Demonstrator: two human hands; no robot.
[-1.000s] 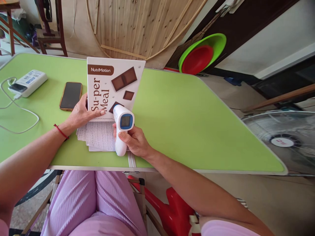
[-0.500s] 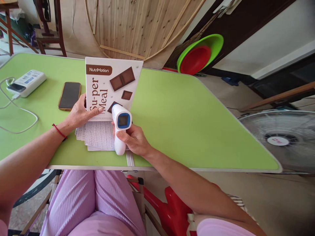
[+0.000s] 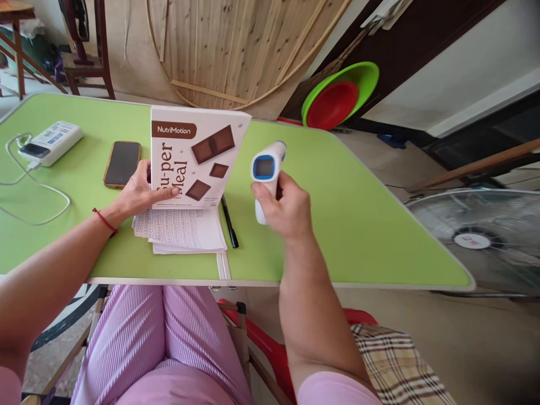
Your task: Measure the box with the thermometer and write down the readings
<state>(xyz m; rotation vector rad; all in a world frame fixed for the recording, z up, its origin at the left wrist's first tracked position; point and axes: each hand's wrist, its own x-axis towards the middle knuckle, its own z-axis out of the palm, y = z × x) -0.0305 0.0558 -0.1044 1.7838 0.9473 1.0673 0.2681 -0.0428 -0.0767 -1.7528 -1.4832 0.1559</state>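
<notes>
A white box (image 3: pixel 211 185) printed "NutriMotion Su-per Meal" with chocolate pictures stands tilted in my left hand (image 3: pixel 145 188), whose thumb lies across its front. Under its lower edge are sheets of handwritten paper (image 3: pixel 189 230) on the green table. My right hand (image 3: pixel 291 205) is closed round the handle of a white and blue infrared thermometer (image 3: pixel 264 185), held above the table to the right of the box. The thermometer's small screen (image 3: pixel 264 167) faces me. A black pen (image 3: pixel 230 222) lies just right of the papers.
On the green table (image 3: pixel 358 225) a phone (image 3: pixel 122 164) lies left of the box. A white power bank (image 3: pixel 53 143) with a cable (image 3: pixel 46 194) is farther left. Beyond the right edge stands a fan (image 3: pixel 472 239); green and red basins (image 3: pixel 333 104) lean at the back.
My right hand has moved the thermometer away from the box, to the right and farther back, and turned it. The pen has come into view. My left hand still holds the box.
</notes>
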